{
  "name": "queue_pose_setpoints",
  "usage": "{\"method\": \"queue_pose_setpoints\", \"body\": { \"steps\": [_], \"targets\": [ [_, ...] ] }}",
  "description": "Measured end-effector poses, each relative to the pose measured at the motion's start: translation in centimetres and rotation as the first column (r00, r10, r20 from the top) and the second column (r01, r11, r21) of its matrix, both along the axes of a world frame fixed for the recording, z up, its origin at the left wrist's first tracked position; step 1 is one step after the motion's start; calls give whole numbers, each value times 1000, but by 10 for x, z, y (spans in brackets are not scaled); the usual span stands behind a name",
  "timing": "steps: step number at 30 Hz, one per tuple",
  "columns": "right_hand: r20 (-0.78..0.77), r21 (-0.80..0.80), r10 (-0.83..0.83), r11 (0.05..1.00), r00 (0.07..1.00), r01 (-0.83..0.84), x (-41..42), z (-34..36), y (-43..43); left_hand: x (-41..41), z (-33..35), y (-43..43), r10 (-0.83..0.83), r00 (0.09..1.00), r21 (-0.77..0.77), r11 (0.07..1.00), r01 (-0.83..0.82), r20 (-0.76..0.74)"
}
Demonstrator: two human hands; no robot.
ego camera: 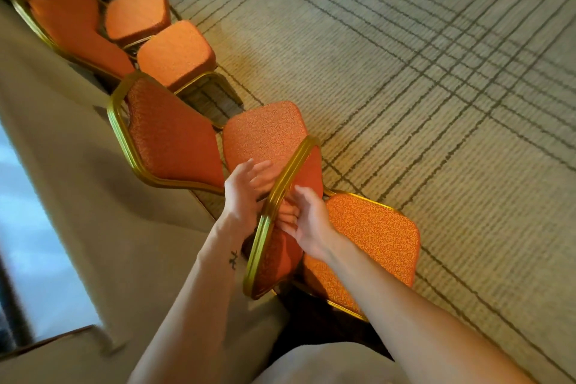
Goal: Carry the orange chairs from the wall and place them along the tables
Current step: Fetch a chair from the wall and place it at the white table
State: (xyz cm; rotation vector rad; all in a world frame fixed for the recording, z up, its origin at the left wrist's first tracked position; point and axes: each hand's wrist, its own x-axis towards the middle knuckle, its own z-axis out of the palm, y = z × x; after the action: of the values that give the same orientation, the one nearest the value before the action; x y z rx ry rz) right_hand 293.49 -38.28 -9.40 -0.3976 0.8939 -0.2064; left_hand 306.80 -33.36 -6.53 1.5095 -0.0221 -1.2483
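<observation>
Largest field: the plaid-lined carpet (pixel 420 56) fills the right and upper view; a beige drape (pixel 78 196) runs down the left, marking the wall side. No tables in view. Along the drape we see a row of orange chairs, the far chairs (pixel 174 53) blurred, then a second chair (pixel 168 134) with its back to the drape. The nearest chair (pixel 371 243) stands at the end of the row, directly under our arms, seat toward the carpet and all of it on the floor; not yet lifted, by our reading. Its backrest (pixel 277 256) is seen almost edge-on, so the gold rail (pixel 282 184) reads as a long bar running from close to us away up the frame. Key relation: the two hands straddle that bar at about mid-length, both equally near. The left hand (pixel 243 193) is on the drape side, behind the backrest, with its fingers (pixel 260 170) loosely spread and holding nothing we can see. The right hand (pixel 311 224) is on the seat side, its fingertips (pixel 288 215) curled in against the rail; blur keeps us from telling whether they close round it. Judgement: the grasp is just forming; the lift calls for both hands clamping the rail, then swinging the chair carpet-ward, clear of the second chair.
</observation>
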Motion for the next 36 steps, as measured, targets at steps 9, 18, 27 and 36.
{"method": "queue_pose_setpoints", "body": {
  "steps": [9,18,27,36],
  "targets": [
    [43,-197,-41,979,998,49,-135,16,-14,-120,35,-29,-251,936,-57,961,272,247],
    [2,-384,-212,902,977,197,-293,23,-23,-273,29,-71,-447,840,-139,852,504,308],
    [-147,-534,-432,792,890,296,-412,52,-16,-389,34,-106,-587,157,85,364,928,794],
    [-416,-744,-636,649,650,158,-470,53,-5,-465,21,-150,-190,-407,404,-54,913,893]
  ]
}}
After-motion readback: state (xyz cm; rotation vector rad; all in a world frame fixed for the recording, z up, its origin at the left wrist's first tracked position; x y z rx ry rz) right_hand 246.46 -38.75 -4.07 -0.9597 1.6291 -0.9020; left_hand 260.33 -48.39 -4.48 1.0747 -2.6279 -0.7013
